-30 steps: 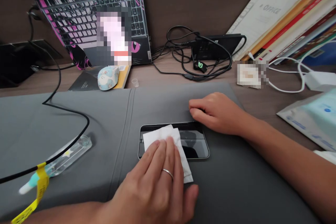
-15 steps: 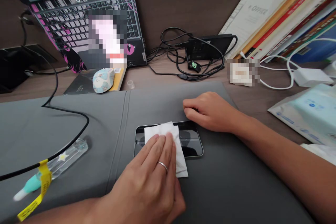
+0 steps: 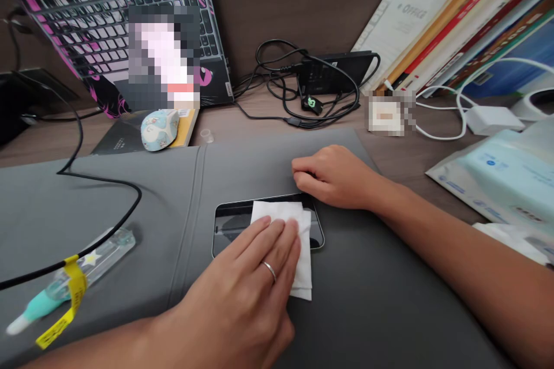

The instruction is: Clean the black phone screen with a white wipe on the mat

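A smartphone [image 3: 229, 223] with a dark, glossy screen lies flat on the grey desk mat. My left hand [image 3: 246, 277], with a ring on one finger, presses a folded white tissue [image 3: 279, 210] against the screen, its fingers straight and held together. Part of the phone's near edge is hidden beneath that hand. By the phone's far right corner rests my right hand [image 3: 333, 176], curled into a fist on the mat; I see nothing in it. Whether the fist touches the phone I cannot tell.
A laptop [image 3: 208, 63], a patterned mouse [image 3: 160, 130] and a black power adapter [image 3: 337, 72] with coiled cables stand behind. At left, a cable [image 3: 134, 202] crosses over a clear-and-teal tube-like item [image 3: 47, 300]. Books [image 3: 467, 11] and a soft tissue pack [image 3: 502, 161] are right.
My left hand has slid the tissue rightward across the phone's screen, baring more of its left part. My right fist stays by the phone's corner. The whole view has shifted slightly.
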Demonstrator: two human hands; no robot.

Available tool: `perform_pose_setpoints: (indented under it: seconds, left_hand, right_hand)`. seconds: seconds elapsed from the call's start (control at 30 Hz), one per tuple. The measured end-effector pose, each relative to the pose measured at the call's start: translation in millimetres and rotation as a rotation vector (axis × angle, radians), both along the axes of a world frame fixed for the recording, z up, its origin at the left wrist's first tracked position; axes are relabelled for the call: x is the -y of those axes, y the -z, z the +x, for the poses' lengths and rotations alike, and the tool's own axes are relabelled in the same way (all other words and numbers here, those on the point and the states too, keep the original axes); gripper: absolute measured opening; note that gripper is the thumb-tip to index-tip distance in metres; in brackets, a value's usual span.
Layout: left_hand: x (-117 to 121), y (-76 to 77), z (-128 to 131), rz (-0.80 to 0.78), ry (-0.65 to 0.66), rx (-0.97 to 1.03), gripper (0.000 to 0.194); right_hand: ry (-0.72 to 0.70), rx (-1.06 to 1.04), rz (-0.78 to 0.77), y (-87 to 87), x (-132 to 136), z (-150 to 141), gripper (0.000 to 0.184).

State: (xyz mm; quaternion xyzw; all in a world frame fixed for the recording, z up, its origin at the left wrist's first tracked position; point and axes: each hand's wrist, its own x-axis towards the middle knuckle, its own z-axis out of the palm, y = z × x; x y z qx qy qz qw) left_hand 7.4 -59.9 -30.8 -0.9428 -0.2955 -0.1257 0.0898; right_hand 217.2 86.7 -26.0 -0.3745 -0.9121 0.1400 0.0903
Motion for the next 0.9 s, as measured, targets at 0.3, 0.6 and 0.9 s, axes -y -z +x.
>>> perform_pose_setpoints:
  seconds: [0.3, 0.6, 0.9]
  left_hand:
    - [-13, -7.0, 0, -0.283, -0.001, -0.010, 0.061]
    - [-6, -2.1, 3, -0.154, -0.051, -0.016, 0.058]
    - [6, 0.5, 9, 0.155, -0.117, -0.009, 0.038]
  right_hand:
    - [0.002, -0.003, 0.011, 0.8, 1, 0, 0.026]
    - [-0.004, -0.021, 0.006, 1.3, 0, 0, 0.025]
    - [-0.005, -0.016, -0.012, 1.8, 0, 2, 0.024]
